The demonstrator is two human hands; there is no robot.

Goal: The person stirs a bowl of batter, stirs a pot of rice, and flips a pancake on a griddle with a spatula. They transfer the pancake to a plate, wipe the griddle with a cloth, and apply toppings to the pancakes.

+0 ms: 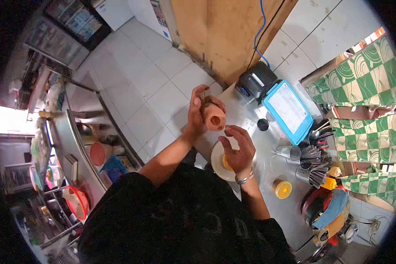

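My left hand (195, 115) is closed around a peach-pink, rounded piece (214, 117) with dark round hollows in its near end. What kind of thing it is, I cannot make out. Just to its right, my right hand (240, 153) has curved fingers with the thumb apart, the fingertips close to the piece. Nothing shows clearly between them. Beneath my right hand sits a round, pale plate or bowl (217, 167) on the metal counter (264, 176). Something yellow (227, 163) lies in it, partly hidden by the hand.
To the right stand a yellow-topped jar (283, 189), a clear glass (289, 152) and metal containers of cutlery (310, 174). Further back are a blue-framed sheet (288, 112), a black device (256, 82) and a small black disc (262, 125). A metal shelf unit (86, 145) stands left.
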